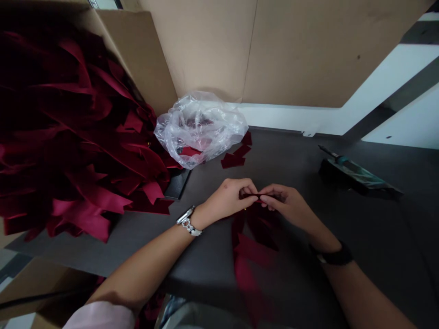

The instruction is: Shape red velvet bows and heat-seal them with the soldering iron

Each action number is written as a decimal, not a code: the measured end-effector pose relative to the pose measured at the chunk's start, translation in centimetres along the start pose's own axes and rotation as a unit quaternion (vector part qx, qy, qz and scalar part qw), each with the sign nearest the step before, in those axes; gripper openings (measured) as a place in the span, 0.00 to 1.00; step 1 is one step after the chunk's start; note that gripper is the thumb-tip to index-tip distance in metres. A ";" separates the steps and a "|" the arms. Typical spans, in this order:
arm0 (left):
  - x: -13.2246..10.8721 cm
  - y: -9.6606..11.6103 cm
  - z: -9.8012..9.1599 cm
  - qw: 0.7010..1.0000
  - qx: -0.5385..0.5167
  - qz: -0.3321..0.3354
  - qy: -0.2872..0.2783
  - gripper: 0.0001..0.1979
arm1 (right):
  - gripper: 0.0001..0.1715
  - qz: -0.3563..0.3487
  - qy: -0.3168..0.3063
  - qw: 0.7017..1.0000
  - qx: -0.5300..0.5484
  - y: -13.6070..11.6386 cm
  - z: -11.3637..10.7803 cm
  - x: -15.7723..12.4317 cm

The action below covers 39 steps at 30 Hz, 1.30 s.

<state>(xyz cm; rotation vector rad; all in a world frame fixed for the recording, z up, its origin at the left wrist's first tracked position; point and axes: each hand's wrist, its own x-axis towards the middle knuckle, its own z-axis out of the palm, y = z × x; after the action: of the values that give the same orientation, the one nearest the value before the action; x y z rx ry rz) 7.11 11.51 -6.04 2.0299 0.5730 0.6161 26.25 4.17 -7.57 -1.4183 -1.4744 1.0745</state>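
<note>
Both my hands meet over the dark table, pinching a dark red ribbon (252, 256) between fingertips and thumbs. My left hand (236, 194), with a silver watch on its wrist, grips the folded upper part from the left. From the right, my right hand (286, 203), a black band on its wrist, closes on the same part. Below the fingers the ribbon's tails hang down toward the table's front edge, blurred at the lower end. A tiny yellow spot shows just under my left fingers. The exact fold between the fingertips is partly hidden.
A large heap of dark red ribbons (85, 137) fills the left side by an open cardboard box (137, 50). A clear plastic bag (206, 125) and short ribbon pieces (235, 160) lie behind my hands. A pen-like tool rests on a dark holder (356, 176) at right.
</note>
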 end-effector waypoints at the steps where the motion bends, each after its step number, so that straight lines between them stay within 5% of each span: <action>1: 0.1 -0.1 -0.1 0.999 -0.043 -0.022 -0.012 0.03 | 0.16 0.002 -0.003 1.000 0.005 -0.1 0.0 0.0; 8: 0.6 -0.8 -0.8 0.960 -0.226 -0.142 -0.084 0.07 | 0.16 0.006 -0.010 1.000 0.016 -0.8 0.2 0.0; 21: 0.7 -1.1 -1.1 0.957 -0.216 -0.169 -0.097 0.13 | 0.19 0.037 0.000 0.995 0.092 -0.8 0.1 0.0; 39: 0.8 -1.8 -1.1 0.960 -0.200 -0.173 -0.093 0.09 | 0.17 0.055 0.017 0.993 0.104 -0.9 -0.2 0.0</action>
<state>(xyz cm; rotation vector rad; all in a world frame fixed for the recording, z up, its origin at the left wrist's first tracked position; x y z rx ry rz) 6.78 13.58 -6.87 1.5390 0.6161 0.2957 26.14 4.12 -6.62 -1.3751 -1.2337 1.2269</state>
